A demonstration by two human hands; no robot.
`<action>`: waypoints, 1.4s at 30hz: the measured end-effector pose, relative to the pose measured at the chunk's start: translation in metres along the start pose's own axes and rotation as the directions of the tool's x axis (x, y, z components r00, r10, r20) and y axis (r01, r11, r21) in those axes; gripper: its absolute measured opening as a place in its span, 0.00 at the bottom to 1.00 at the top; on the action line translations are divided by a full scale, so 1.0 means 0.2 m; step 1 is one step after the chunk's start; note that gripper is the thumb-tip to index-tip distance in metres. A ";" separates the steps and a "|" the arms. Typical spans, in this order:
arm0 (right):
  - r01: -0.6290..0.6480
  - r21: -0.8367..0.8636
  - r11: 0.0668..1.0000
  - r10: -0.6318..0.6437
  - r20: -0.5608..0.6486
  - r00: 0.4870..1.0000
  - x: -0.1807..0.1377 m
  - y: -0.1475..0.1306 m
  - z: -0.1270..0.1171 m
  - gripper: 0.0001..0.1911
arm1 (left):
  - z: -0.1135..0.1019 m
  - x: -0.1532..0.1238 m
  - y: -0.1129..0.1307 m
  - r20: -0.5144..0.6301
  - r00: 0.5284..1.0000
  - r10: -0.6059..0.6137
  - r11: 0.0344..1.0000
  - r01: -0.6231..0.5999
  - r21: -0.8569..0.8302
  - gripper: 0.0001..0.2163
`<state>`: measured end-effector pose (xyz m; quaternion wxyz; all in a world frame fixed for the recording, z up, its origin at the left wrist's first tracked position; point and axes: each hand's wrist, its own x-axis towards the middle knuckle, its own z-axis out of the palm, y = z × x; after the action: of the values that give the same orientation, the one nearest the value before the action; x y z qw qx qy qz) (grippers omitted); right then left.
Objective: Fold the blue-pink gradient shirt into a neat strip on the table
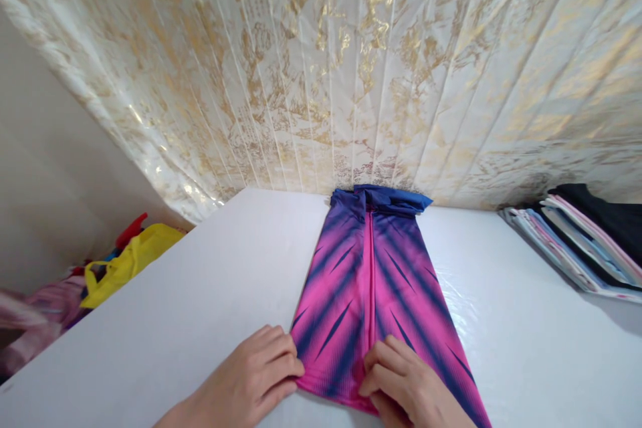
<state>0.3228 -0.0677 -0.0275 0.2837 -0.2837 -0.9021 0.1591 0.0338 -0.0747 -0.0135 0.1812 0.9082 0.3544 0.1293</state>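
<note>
With your left hand (265,368), your grip pinches the near left corner of the pink-and-navy garment (334,307), laid mid-bench (200,281); your right hand (404,374) seems to pinch the near hem by the middle strip. Keep that hem taut and the strip straight. The far end reaches the gold-patterned cloth (341,73), leaving little room there; space runs left to the slanted edge, and right to the folded stack (586,247).

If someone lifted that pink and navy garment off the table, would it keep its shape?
Probably not: the garment has a rumpled far end, suggesting soft, floppy fabric. It looks thin, so it's likely light. The glossy white table may let it slide fairly easily.
</note>
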 end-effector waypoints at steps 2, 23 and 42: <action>-0.009 0.015 1.000 0.009 0.017 1.000 -0.02 0.00 -0.01 0.13 | -0.01 0.00 0.01 0.016 1.000 0.003 1.000 -0.003 0.029 0.07; -0.057 -0.088 0.994 0.053 -0.050 0.997 -0.04 -0.01 0.08 0.09 | 0.15 0.23 0.15 -0.062 0.994 0.092 0.992 -0.086 0.095 0.02; 0.077 -0.226 0.971 -0.119 -0.176 0.977 -0.05 -0.01 0.14 0.08 | 0.08 0.15 0.11 -0.034 0.987 0.159 0.978 -0.153 0.140 0.08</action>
<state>0.3122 -0.0785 -0.0524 0.3425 -0.2817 -0.8961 0.0175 0.0743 -0.0720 -0.0160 0.0999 0.9403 0.2941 0.1392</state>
